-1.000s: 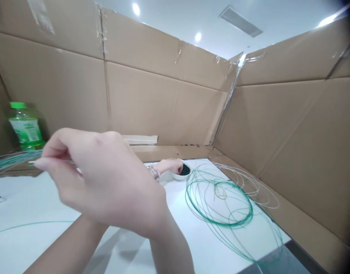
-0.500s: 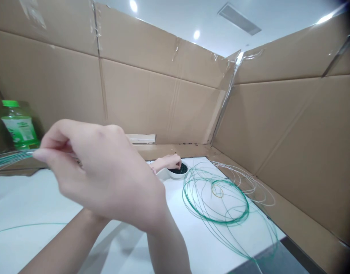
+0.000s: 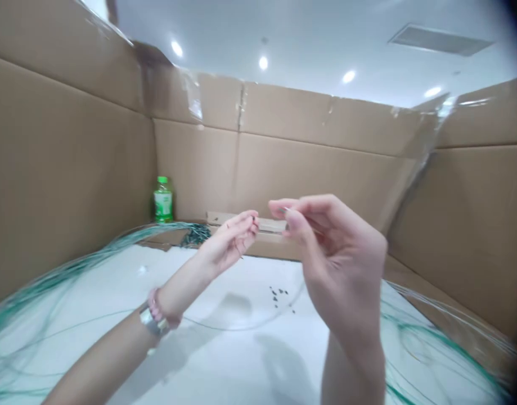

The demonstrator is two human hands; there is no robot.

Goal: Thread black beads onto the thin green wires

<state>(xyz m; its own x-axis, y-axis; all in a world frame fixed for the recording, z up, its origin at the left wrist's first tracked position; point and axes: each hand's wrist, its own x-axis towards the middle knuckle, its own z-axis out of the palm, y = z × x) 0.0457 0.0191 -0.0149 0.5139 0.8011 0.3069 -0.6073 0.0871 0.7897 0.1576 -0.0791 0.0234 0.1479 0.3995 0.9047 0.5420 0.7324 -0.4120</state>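
Observation:
My left hand [image 3: 230, 239], with a pink band and a silvery bracelet on its wrist, pinches a tiny dark bead [image 3: 253, 218] between thumb and fingertips. Facing it, my right hand [image 3: 340, 247] is closed in a pinch on a thin green wire [image 3: 283, 209], whose tip shows at the fingers. A small gap separates the two hands, both raised above the white tabletop [image 3: 224, 360]. One loose wire curves across the table below them. Several dark beads [image 3: 279, 295] lie scattered between the forearms. The bowl of beads is not visible.
Long green strands [image 3: 102, 256] stretch along the left side to a dark green cluster [image 3: 194, 233] at the back. A green-capped bottle [image 3: 163, 199] stands in the back left corner. Coiled green wire [image 3: 444, 343] lies at right. Cardboard walls [image 3: 300, 163] enclose the table.
My arms have uncrossed: the left hand came from the bead bowl to the middle with a bead, and the right hand moved rightward from the strands at left. The view has swung left.

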